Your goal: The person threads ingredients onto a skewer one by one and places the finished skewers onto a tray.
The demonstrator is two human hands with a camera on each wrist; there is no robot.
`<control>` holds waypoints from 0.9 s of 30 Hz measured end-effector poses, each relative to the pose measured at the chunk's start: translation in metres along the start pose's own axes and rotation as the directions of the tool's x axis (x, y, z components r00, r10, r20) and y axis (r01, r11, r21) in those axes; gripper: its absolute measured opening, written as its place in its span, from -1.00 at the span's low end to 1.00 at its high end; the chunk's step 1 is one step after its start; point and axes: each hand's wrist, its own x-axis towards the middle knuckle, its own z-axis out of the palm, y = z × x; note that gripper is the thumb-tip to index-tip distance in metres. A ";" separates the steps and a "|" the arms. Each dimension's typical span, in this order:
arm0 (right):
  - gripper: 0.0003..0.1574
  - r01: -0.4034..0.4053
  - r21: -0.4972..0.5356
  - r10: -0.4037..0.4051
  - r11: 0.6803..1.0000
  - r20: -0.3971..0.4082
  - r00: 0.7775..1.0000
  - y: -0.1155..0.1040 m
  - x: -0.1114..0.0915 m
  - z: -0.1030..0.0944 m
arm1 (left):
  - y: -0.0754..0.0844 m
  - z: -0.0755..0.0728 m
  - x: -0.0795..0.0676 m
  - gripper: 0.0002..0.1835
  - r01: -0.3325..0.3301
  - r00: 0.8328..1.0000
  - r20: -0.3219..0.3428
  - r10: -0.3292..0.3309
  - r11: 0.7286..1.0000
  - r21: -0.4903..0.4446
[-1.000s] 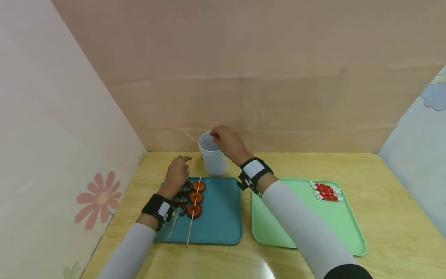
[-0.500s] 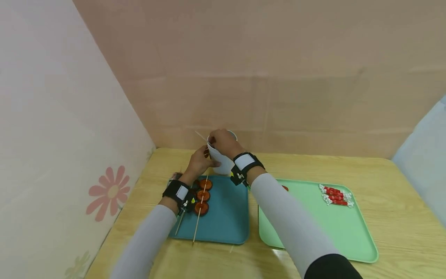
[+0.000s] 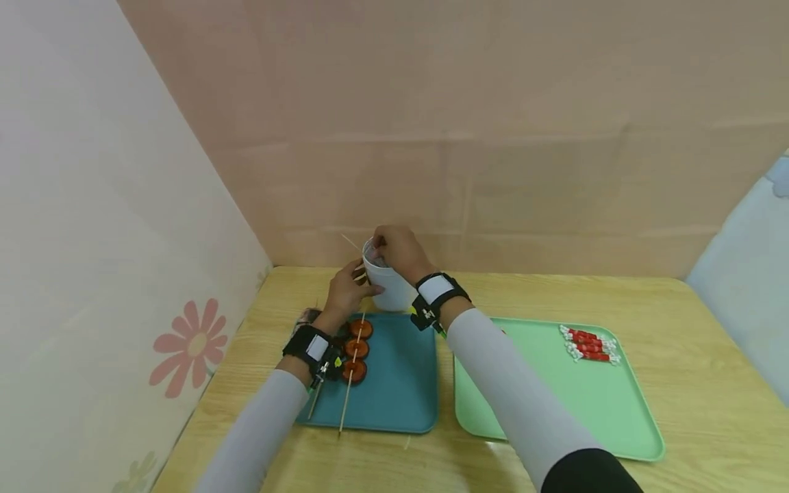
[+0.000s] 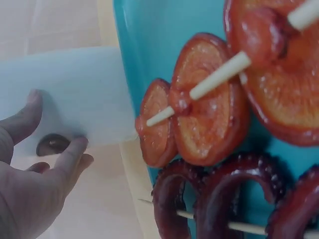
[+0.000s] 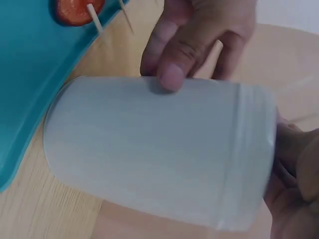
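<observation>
A tall translucent plastic cup (image 3: pixel 390 291) stands at the table's back, just behind the blue tray. My left hand (image 3: pixel 346 289) grips its side, thumb in front and fingers round the left; the right wrist view shows that thumb (image 5: pixel 174 69) pressed on the wall. At the fingertips in the left wrist view is a small dark brown oval (image 4: pixel 52 144). My right hand (image 3: pixel 401 253) is at the rim, bent fingers dipping inside; I cannot tell what they hold. Out of the cup, to the left, leans a thin stick (image 3: pixel 351 242).
On the blue tray (image 3: pixel 401 404) lie a skewer of round orange-brown slices (image 3: pixel 355 349) and one of dark tentacle pieces (image 4: pixel 219 194). A green tray (image 3: pixel 585 404) on the right bears several red-and-white wrapped pieces (image 3: pixel 590 344). Walls rise behind and at both sides.
My left hand has moved from over the tray's left side up to the cup and taken hold of its side. The right hand has reached deeper into the cup.
</observation>
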 end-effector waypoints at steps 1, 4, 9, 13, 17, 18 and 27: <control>-0.93 -0.002 0.037 0.003 0.999 -0.033 0.999 0.000 0.000 -0.005 | 0.001 -0.003 0.000 -0.16 0.006 1.000 -0.003 -0.006 1.000 -0.018; -0.92 0.013 0.192 0.019 0.981 -0.165 0.986 -0.005 -0.001 -0.024 | 0.004 -0.013 -0.002 -0.19 0.024 0.999 -0.030 -0.025 0.999 -0.047; -0.84 0.112 0.478 0.095 0.871 -0.388 0.917 -0.039 -0.021 -0.083 | 0.025 -0.028 -0.026 -0.42 -0.015 0.963 -0.270 0.008 1.000 -0.026; -0.77 0.249 0.543 0.051 0.802 -0.477 0.877 -0.049 -0.059 -0.122 | 0.056 -0.028 -0.064 -0.62 -0.282 0.859 -0.400 0.319 0.948 0.150; -0.77 0.299 0.606 -0.009 0.737 -0.433 0.902 -0.047 -0.104 -0.132 | 0.083 -0.017 -0.102 -0.59 -0.542 0.736 -0.215 0.642 0.749 0.381; -0.77 0.290 0.628 -0.016 0.722 -0.404 0.915 -0.048 -0.115 -0.132 | 0.088 -0.012 -0.109 -0.56 -0.586 0.703 -0.156 0.694 0.689 0.427; -0.84 0.141 0.761 0.014 0.634 -0.194 0.981 -0.051 -0.166 -0.105 | 0.088 0.019 -0.138 -0.82 -0.700 0.586 0.029 0.810 0.488 0.521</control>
